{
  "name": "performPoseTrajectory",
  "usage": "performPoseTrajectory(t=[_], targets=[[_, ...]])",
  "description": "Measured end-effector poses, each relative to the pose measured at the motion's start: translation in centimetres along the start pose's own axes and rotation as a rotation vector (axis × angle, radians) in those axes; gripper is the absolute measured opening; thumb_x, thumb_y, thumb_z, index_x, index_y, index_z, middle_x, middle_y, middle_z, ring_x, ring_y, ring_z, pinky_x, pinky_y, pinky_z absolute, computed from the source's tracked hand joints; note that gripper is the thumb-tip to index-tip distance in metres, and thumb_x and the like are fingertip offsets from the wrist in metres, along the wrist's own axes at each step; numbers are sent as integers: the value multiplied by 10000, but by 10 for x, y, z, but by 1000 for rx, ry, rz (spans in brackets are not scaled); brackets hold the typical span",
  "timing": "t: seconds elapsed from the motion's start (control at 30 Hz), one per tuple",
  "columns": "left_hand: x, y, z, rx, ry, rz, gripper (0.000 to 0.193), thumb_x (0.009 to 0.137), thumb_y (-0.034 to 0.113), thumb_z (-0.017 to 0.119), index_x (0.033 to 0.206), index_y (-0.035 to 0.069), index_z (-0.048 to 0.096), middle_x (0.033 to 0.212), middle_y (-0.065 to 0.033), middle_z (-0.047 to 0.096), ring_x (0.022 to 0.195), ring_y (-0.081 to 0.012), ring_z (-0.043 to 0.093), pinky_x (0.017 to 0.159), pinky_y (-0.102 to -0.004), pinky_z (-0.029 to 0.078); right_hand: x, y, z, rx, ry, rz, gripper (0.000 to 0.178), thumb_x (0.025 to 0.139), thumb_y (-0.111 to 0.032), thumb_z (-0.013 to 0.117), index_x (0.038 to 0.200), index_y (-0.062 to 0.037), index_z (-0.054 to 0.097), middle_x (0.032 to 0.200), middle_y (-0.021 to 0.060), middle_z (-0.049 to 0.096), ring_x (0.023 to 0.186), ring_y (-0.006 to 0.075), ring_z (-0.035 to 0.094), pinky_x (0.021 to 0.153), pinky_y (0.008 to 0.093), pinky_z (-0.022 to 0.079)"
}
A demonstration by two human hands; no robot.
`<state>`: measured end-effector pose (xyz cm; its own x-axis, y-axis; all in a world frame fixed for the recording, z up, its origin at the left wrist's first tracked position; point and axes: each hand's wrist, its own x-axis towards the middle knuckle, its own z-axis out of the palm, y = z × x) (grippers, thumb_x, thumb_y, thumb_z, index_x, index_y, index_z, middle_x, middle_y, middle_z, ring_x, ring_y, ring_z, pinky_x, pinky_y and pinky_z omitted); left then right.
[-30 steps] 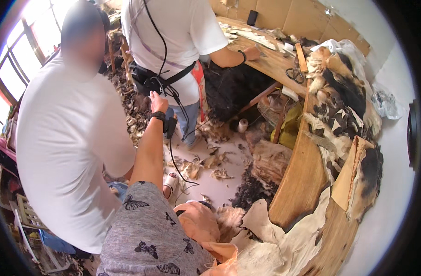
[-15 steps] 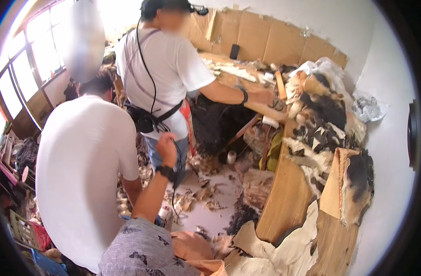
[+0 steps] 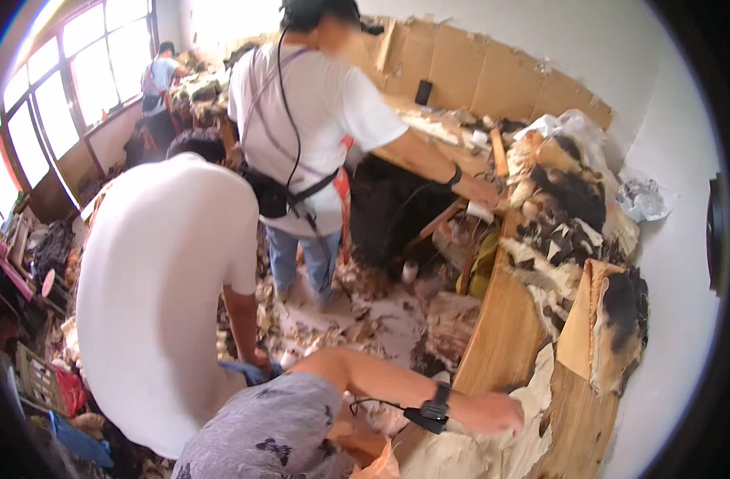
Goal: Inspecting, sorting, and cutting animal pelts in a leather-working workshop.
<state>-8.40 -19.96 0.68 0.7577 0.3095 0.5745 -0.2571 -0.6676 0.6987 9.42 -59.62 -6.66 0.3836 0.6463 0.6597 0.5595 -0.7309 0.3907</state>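
Note:
My left hand [image 3: 491, 413] is stretched to the right over a pale cream hide [image 3: 532, 395] at the bench edge. Its fingers are curled in and look closed; whatever they may hold is hidden. A dark watch-like strap [image 3: 437, 401] circles the wrist, with a small black box [image 3: 423, 421] and a thin cable attached. The grey sleeve [image 3: 257, 423] with dark butterfly shapes belongs to this arm. Below it an orange cloth [image 3: 378, 463] shows at the lower edge. My right hand does not show.
A person in white [image 3: 165, 303] bends at my left. Another [image 3: 297, 136] stands ahead, one arm on the wooden bench [image 3: 496, 327]; a third [image 3: 157, 88] is by the windows. Fur pieces [image 3: 568, 191] pile along the bench. Scraps litter the floor [image 3: 381, 319].
My left hand has come down from a raised position and swung right to the cream hide. My view has shifted, so the person by the windows now shows.

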Motion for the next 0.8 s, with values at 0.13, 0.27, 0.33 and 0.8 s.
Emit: performPoseTrajectory(t=[0.13, 0.27, 0.33, 0.8], targets=[[11, -4, 49, 249, -510, -24, 558, 801, 364, 472, 1244, 35, 392, 1340, -144, 310, 1277, -387, 149, 1008, -502, 198, -1, 55, -6, -110, 14, -107, 147, 824, -98, 451, 813, 11, 550, 866, 155, 569, 815, 285, 526, 829, 420, 385], [13, -23, 58, 225, -650, -165, 698, 820, 483, 365, 1347, 45, 231, 1410, -168, 166, 1313, -353, 64, 1041, -503, 78, -9, 76, -9, 168, -304, 178, 135, 817, -61, 456, 771, 15, 557, 792, 163, 559, 744, 294, 527, 777, 410, 416], [9, -25, 53, 230, -658, -176, 710, 814, 498, 365, 1347, 49, 234, 1414, -162, 157, 1314, -351, 54, 1040, -506, 58, -5, 75, -9, 275, -303, 285, 128, 815, -51, 455, 769, 17, 554, 776, 159, 559, 729, 289, 528, 755, 397, 426], [3, -36, 69, 249, -634, -183, 763, 778, 562, 379, 1353, 78, 243, 1427, -136, 136, 1315, -346, 17, 1026, -497, -6, 36, 48, -34, 494, -524, 603, 137, 805, -24, 431, 736, 15, 543, 704, 139, 565, 689, 282, 536, 671, 354, 443]])
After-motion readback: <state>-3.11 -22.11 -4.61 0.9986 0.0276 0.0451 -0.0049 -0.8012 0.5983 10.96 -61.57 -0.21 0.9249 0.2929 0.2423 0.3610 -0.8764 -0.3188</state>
